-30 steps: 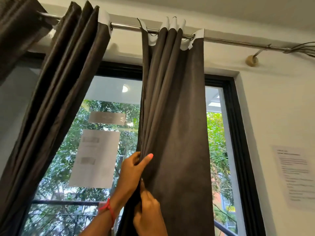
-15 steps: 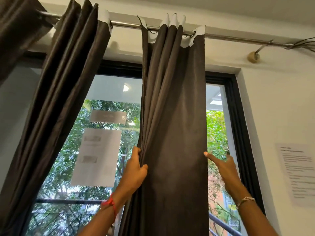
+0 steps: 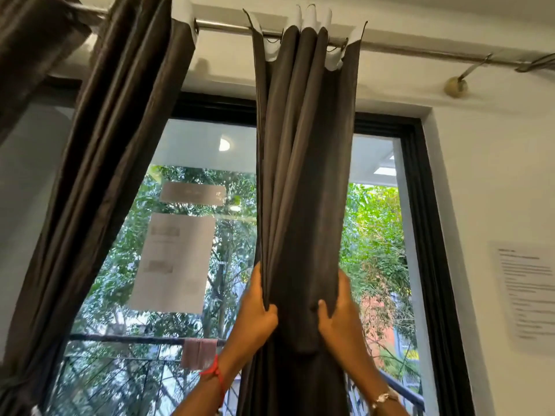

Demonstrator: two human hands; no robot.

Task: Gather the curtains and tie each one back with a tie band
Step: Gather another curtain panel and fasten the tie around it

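A dark brown curtain [image 3: 303, 163] hangs in folds from the metal rod [image 3: 228, 25] in front of the window. My left hand [image 3: 255, 316] grips its left edge, fingers behind the cloth and thumb in front. On the right edge, my right hand [image 3: 339, 313] grips the same way, squeezing the panel into a narrow bundle between the two hands. A second dark curtain [image 3: 102, 181] hangs gathered at the left, slanting down toward the lower left. No tie band is in view.
Behind the curtains is a black-framed window [image 3: 420, 235] with papers [image 3: 174, 262] stuck on the glass, a railing and trees outside. A white wall [image 3: 495, 175] at the right carries a printed notice [image 3: 525, 295]. A rod bracket [image 3: 456, 85] sits at upper right.
My right hand came from the curtain's right edge inward and closed on the cloth. The panel is now bunched narrower between both hands. The view tilted slightly.
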